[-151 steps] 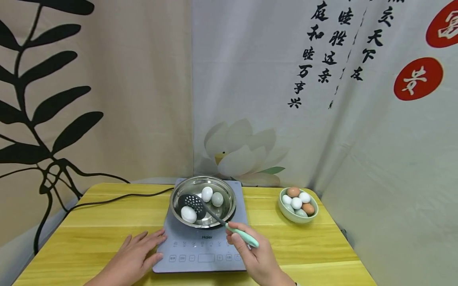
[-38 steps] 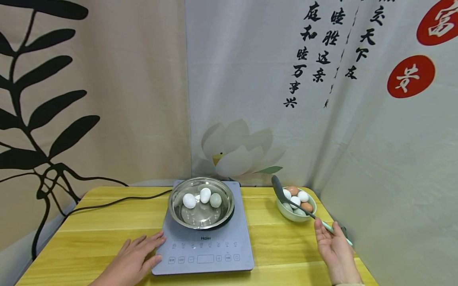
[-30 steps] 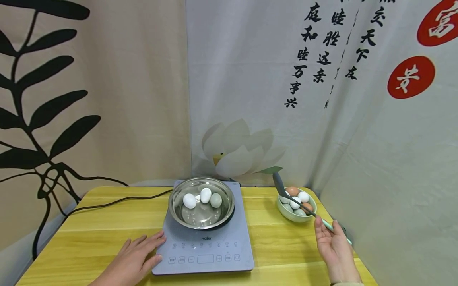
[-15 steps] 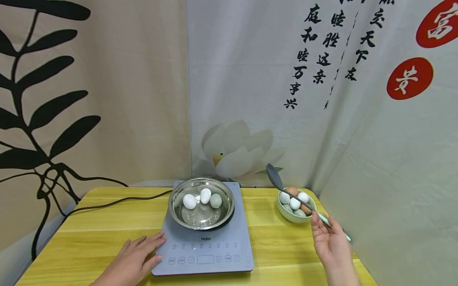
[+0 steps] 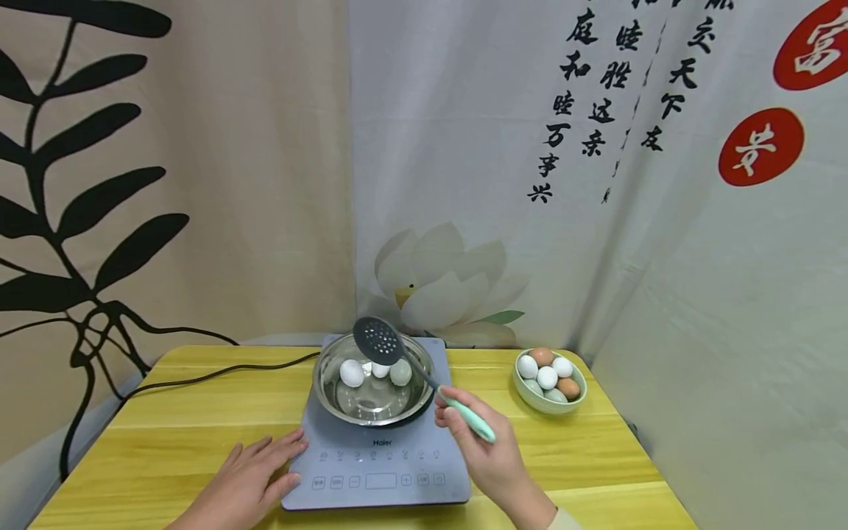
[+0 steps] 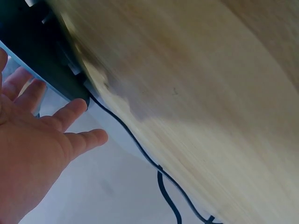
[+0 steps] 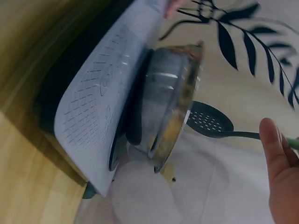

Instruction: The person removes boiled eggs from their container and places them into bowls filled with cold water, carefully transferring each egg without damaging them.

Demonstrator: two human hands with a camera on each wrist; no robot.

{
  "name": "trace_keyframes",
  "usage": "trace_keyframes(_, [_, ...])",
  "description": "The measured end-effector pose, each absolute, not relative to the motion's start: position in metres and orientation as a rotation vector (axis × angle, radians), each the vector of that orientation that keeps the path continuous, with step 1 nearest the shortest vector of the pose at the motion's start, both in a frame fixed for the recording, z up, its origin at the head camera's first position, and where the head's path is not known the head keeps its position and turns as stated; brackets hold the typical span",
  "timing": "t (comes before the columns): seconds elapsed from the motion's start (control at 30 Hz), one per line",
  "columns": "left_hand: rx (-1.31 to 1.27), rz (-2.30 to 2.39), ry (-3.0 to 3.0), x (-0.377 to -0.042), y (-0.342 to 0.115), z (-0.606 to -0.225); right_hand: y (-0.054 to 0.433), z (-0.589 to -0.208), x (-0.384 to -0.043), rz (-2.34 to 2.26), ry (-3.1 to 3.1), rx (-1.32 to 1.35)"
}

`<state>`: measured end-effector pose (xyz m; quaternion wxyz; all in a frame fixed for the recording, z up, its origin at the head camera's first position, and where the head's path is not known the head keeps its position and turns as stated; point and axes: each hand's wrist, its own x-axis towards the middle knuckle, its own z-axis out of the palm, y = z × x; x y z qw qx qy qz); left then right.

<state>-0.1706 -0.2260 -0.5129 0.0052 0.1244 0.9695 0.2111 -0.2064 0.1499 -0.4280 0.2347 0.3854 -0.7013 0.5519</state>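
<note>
My right hand grips the mint-green handle of a slotted spoon. The spoon's dark perforated head is held over the far part of a steel pan, with no egg visible on it. In the pan are a white egg, a second white egg partly hidden by the spoon, and a pale greenish egg. The pan sits on a grey induction cooker. My left hand rests with spread fingers at the cooker's left edge. The right wrist view shows the spoon beside the pan's rim.
On the right of the wooden table stands a pale green bowl holding several white, brown and greenish eggs. A black cord runs left from the cooker. A printed curtain hangs behind the table.
My right hand has carried the slotted spoon left, from above the egg bowl to above the pan. The bowl gained a white egg since the earliest frame. The left hand stayed put.
</note>
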Motion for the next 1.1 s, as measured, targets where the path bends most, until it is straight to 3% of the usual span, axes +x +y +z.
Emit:
trace_keyframes(0.23, [0.379, 0.655, 3.036, -0.171, -0.226, -0.513, 0.126, -0.438, -0.215, 0.964, -1.967, 1.17])
trace_keyframes(0.83, [0.379, 0.662, 3.043, -0.169, -0.227, -0.515, 0.119, -0.446, -0.213, 0.896, -2.0, 1.152])
trace_keyframes(1.1, [0.357, 0.67, 3.025, -0.171, -0.226, -0.513, 0.123, -0.45, -0.189, 0.995, -1.96, 1.239])
